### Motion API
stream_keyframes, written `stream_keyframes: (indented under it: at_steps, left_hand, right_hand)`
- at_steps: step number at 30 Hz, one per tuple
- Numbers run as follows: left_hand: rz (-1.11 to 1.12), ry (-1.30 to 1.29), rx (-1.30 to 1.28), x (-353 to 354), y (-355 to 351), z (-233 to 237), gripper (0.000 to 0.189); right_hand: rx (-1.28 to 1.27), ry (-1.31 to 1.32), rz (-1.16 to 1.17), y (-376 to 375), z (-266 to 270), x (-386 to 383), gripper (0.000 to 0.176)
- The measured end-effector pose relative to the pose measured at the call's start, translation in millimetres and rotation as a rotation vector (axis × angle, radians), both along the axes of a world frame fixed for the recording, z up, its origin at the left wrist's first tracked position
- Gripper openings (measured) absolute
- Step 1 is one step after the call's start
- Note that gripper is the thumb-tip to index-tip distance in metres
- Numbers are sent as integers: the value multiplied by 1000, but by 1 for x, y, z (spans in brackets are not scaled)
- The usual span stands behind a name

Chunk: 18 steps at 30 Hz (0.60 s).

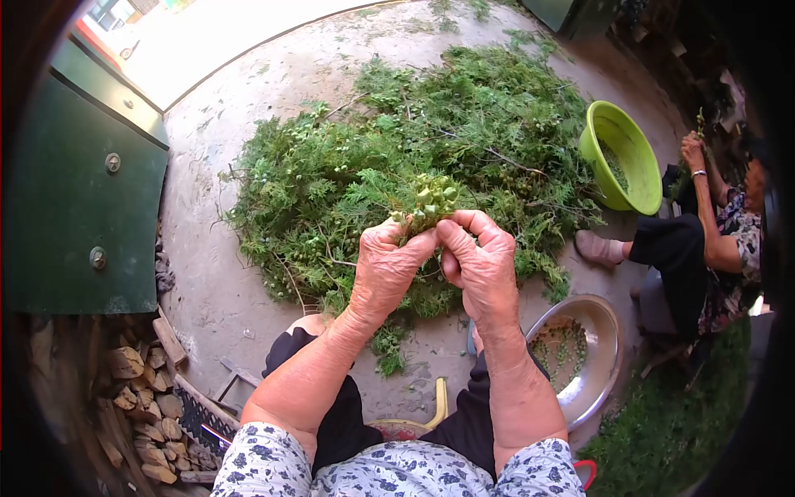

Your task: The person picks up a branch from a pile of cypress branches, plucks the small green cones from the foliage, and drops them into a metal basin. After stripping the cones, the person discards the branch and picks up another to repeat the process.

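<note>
between both hands [435, 261]: green sprig [426, 201]

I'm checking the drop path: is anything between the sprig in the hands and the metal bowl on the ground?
Nothing visible does. The left hand and right hand both pinch the sprig over the green pile. The metal bowl lies open and uncovered, low to their right.

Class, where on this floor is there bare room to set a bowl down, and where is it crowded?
Bare concrete lies between the green door and the branch pile, and beyond the pile toward the bright doorway. The right side is crowded: green basin, metal bowl, another person's foot. The left hand and right hand hold a sprig.
</note>
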<state>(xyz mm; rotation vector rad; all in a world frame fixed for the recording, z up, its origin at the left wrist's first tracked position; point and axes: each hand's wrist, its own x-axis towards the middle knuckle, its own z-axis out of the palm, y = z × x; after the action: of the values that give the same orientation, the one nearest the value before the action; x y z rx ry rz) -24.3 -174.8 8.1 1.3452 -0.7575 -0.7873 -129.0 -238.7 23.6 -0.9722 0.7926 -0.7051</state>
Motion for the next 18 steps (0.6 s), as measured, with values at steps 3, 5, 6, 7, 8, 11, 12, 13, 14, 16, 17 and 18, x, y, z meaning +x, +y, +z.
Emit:
stream_keyframes:
  at_steps: [3,5,6,7,8,11,12,13,14,16,17,18]
  left_hand:
    - [1,413,-4,3,0,2,15]
    - [-32,451,-20,5,0,-1,13]
    - [-12,421,6,3,-1,0,11]
    - [-12,421,5,4,-1,3,11]
    - [-40,390,26,4,-1,6,11]
    - [-15,365,47,2,-2,10,10]
    - [40,372,47,1,-2,10,10]
    - [40,372,47,1,-2,9,10]
    - [29,350,61,2,-1,8,11]
    - [18,329,76,3,0,7,11]
    - [-24,315,90,3,0,7,11]
    - [-65,301,104,3,0,7,12]
  right_hand:
    - [154,-154,-2,-5,-2,-5,17]
    - [234,-239,-4,-10,-1,-7,17]
    - [252,-262,-15,-13,0,-7,16]
    - [270,-285,-27,-15,0,-8,16]
    - [280,-289,-24,-16,-2,-9,18]
    - [282,-253,19,-13,-2,-8,19]
    - [283,-253,18,-11,-2,-7,19]
    - [270,-219,24,-9,-1,-5,21]
    - [257,-184,31,-7,0,-4,22]
    - [225,-180,38,-5,-4,-3,24]
    - [192,-176,45,-5,-6,-3,25]
    - [192,-176,44,-5,-7,-3,25]
